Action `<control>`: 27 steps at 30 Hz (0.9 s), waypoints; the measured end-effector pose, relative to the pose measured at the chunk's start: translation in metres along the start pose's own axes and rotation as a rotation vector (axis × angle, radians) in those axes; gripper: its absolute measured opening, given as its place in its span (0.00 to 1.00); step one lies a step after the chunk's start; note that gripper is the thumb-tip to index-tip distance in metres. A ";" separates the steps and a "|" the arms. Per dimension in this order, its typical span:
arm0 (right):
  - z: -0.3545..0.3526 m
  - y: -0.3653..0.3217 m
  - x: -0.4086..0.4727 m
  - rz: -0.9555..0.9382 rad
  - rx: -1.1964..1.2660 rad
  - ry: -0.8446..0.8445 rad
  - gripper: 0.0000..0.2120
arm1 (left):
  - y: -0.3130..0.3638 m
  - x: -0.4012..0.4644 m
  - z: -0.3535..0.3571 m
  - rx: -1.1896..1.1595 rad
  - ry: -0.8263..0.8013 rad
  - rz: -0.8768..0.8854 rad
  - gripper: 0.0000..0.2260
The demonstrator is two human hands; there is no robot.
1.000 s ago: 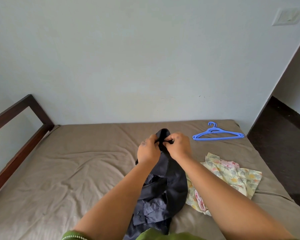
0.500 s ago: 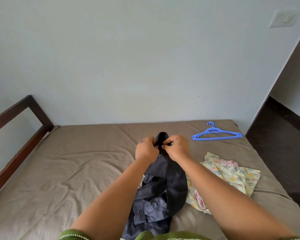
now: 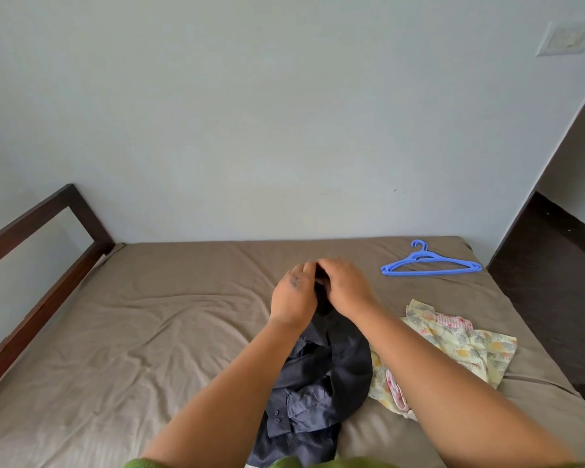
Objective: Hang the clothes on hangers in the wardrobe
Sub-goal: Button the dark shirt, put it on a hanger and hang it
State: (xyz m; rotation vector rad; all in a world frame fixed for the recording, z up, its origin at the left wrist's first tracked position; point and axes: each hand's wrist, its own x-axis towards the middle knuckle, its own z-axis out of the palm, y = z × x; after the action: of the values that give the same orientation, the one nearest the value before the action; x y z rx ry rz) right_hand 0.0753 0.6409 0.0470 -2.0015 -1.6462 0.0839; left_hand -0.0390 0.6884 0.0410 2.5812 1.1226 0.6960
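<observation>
A dark navy fabric garment (image 3: 321, 376) is being held up at its top end by both hands, while its lower part is lying crumpled on the brown-sheeted bed (image 3: 132, 332), close in front of the person. The left hand (image 3: 293, 297) and the right hand (image 3: 343, 288) are being brought together over the same dark bunch of cloth, knuckles nearly touching. The fingers are curled away from the camera, so the exact pinch is hidden, but each grip is judged to be closed narrowly on the garment's top edge (a collar or waistband, it cannot be told which).

The garment's long axis is running from the hands back toward the person's body. A light blue plastic hanger (image 3: 431, 263) is lying flat on the far right part of the bed, well apart from the hands and to their right, with its hook pointing toward the pale wall (image 3: 284, 130). The right hand is the nearer one to it, so a reach for the hanger is likely to be made from that side, with the garment being kept in the left. A pale yellow floral garment (image 3: 460, 346) is lying just beside the navy one, on its right, between the person and the hanger. No wardrobe is being shown in this view.
</observation>
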 end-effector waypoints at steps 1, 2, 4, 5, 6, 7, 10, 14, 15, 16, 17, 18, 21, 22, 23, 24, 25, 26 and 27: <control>0.001 0.002 0.001 0.057 0.063 0.018 0.05 | -0.003 -0.001 -0.001 -0.008 0.030 -0.018 0.09; 0.001 0.003 0.001 0.094 0.124 0.041 0.05 | -0.005 -0.002 -0.002 -0.009 0.051 -0.029 0.08; 0.002 0.001 0.001 0.082 0.147 0.092 0.04 | -0.007 -0.003 -0.005 -0.014 0.078 -0.034 0.07; 0.003 -0.001 0.000 0.055 0.123 0.111 0.05 | -0.006 -0.003 -0.006 -0.025 0.100 -0.031 0.07; 0.003 -0.004 0.000 0.033 0.105 0.132 0.05 | -0.005 -0.004 -0.007 -0.037 0.129 -0.021 0.07; 0.005 -0.006 0.000 0.014 0.103 0.158 0.06 | -0.005 -0.005 -0.008 -0.046 0.159 -0.007 0.07; 0.008 -0.010 0.000 -0.006 0.130 0.214 0.09 | -0.008 -0.006 -0.011 -0.059 0.211 0.023 0.06; 0.009 -0.008 0.001 -0.014 0.163 0.246 0.08 | -0.015 -0.002 -0.017 -0.162 0.196 -0.045 0.06; 0.008 -0.008 0.002 -0.033 0.168 0.241 0.07 | -0.018 -0.001 -0.017 -0.182 0.201 -0.058 0.06; 0.006 -0.009 0.004 -0.054 0.175 0.234 0.06 | -0.021 0.000 -0.017 -0.190 0.207 -0.066 0.06; 0.004 -0.010 0.006 -0.068 0.180 0.228 0.06 | -0.023 0.000 -0.017 -0.187 0.209 -0.070 0.06; 0.002 -0.010 0.008 -0.072 0.186 0.223 0.06 | -0.024 0.000 -0.017 -0.179 0.211 -0.071 0.07; 0.002 -0.010 0.010 -0.024 0.239 0.222 0.06 | -0.025 0.001 -0.019 -0.177 0.208 -0.065 0.08; 0.003 -0.010 0.009 -0.006 0.258 0.224 0.06 | -0.025 0.001 -0.021 -0.178 0.205 -0.061 0.08; 0.003 -0.011 0.009 0.010 0.268 0.224 0.06 | -0.026 0.002 -0.022 -0.175 0.197 -0.058 0.08; 0.003 -0.012 0.009 0.022 0.265 0.220 0.07 | -0.026 0.002 -0.023 -0.162 0.184 -0.052 0.09; 0.003 -0.014 0.010 0.033 0.251 0.208 0.07 | -0.027 0.003 -0.025 -0.138 0.169 -0.044 0.09; 0.003 -0.016 0.012 0.045 0.226 0.192 0.07 | -0.027 0.003 -0.026 -0.109 0.156 -0.037 0.09; 0.003 -0.019 0.014 0.059 0.192 0.175 0.07 | -0.026 0.004 -0.028 -0.084 0.149 -0.034 0.09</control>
State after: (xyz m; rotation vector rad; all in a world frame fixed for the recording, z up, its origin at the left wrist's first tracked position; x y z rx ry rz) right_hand 0.0607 0.6569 0.0574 -1.8567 -1.4157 0.0827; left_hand -0.0674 0.7101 0.0560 2.4693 1.1511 0.9197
